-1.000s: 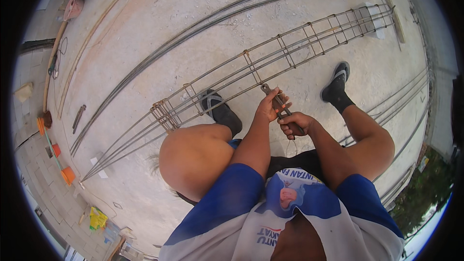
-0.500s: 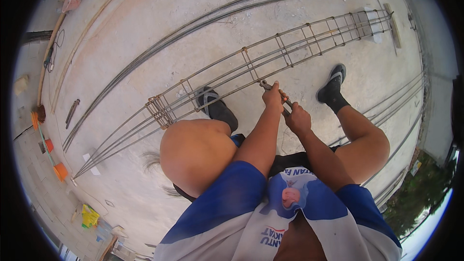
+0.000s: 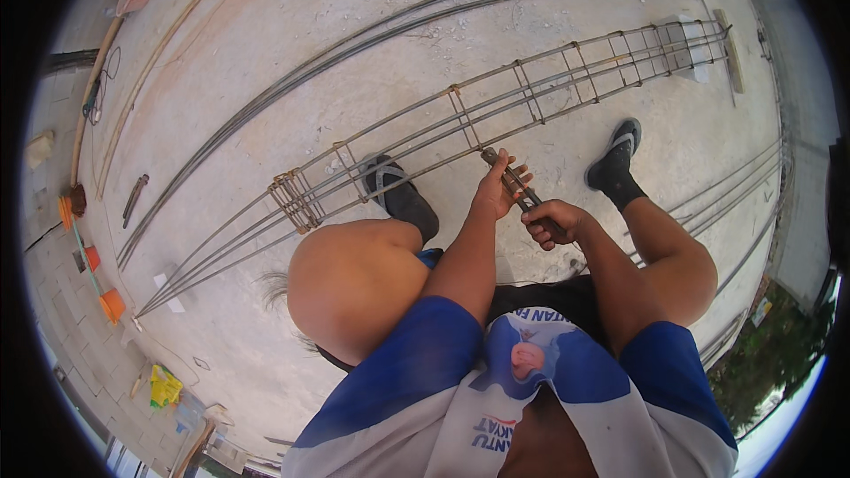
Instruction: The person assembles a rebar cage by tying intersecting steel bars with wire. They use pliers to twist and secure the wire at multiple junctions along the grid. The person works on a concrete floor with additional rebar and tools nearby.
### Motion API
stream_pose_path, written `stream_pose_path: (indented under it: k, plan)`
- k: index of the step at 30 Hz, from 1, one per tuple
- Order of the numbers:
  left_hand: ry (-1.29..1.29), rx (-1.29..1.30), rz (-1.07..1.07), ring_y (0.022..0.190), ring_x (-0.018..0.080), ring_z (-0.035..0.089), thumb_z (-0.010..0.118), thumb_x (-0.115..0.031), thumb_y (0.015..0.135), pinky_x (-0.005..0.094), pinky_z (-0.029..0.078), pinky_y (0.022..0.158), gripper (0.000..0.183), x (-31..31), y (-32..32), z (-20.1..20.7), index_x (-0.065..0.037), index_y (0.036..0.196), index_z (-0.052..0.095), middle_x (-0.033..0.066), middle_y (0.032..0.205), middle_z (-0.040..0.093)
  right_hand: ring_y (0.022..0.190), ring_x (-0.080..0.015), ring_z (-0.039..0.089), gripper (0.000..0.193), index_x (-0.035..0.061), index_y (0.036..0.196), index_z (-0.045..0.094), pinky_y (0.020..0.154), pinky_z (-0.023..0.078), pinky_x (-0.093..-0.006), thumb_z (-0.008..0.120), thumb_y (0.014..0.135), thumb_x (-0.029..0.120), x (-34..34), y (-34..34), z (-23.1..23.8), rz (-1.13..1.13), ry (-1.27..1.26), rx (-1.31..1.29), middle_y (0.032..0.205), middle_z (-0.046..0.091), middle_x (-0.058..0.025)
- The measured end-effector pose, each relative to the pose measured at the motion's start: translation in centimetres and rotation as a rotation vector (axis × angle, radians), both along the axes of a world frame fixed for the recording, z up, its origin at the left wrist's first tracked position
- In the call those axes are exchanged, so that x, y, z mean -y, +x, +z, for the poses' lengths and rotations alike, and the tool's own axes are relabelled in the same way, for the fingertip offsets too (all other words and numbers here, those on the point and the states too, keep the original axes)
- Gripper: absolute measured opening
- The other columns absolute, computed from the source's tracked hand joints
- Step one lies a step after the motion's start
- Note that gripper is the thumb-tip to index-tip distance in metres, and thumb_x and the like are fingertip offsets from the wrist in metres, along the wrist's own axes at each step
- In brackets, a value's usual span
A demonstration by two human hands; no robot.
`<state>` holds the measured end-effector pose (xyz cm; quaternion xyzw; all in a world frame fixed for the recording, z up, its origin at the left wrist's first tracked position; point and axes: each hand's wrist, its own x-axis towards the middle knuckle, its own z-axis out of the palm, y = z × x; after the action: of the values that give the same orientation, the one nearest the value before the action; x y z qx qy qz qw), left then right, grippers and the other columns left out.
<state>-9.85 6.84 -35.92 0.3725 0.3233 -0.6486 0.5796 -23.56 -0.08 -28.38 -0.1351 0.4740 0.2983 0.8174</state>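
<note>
Pincers, dark and long-handled — head toward ten-thirty, close by the rusty cage — are in both hands: right hand clenched at handle ends, left hand grasping loosely nearer the head.

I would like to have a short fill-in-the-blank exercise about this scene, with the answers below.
Nearer the rebar cage is the ____ hand.
The lower end of the pincers is in the ____ hand.
The right sock is ____.
At its end, the right sleeve is ____.

Missing words: left; right; black; blue.
</note>
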Motion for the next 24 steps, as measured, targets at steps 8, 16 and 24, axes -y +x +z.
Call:
stream_pose_path:
  k: [8, 16, 24]
  plan:
    - [-0.081, -0.006, -0.054, 0.063, 0.0221, 0.058, 0.065, -0.023, 0.088, 0.0395, 0.049, 0.060, 0.018, -0.8, -0.8, -5.3, -0.010, 0.090, 0.052, 0.0077, 0.077, 0.058, 0.061, -0.0242, 0.057, 0.043, 0.0036, 0.102, 0.055, 0.057, 0.045, -0.0396, 0.071, 0.080, 0.036, -2.9, 1.1, 1.2, 0.627, -0.924, -0.075, 0.071, 0.055, -0.0058]
    - [0.207, 0.105, 0.002, 0.064, 0.0237, 0.057, 0.064, -0.024, 0.088, 0.0397, 0.050, 0.054, 0.023, 1.9, -1.6, -1.9, -0.009, 0.096, 0.049, 0.0087, 0.074, 0.054, 0.085, -0.0364, 0.065, 0.040, 0.0001, 0.106, 0.049, 0.077, 0.050, -0.0491, 0.068, 0.077, 0.021, -5.0, 1.1, -0.6, 1.010, -1.453, -0.262, 0.085, 0.061, -0.0198]
    - [-0.015, 0.000, -0.217, 0.087, 0.0296, 0.059, 0.068, -0.053, 0.083, 0.0455, 0.053, 0.074, 0.066, -1.7, 1.5, -0.9, -0.005, 0.119, 0.039, 0.0123, 0.097, 0.054, 0.059, -0.0235, 0.056, 0.025, 0.0046, 0.095, 0.052, 0.053, 0.047, -0.0407, 0.059, 0.073, 0.014, -1.8, -1.0, -2.6, 0.392, -0.664, 0.120, 0.070, 0.055, -0.0096]
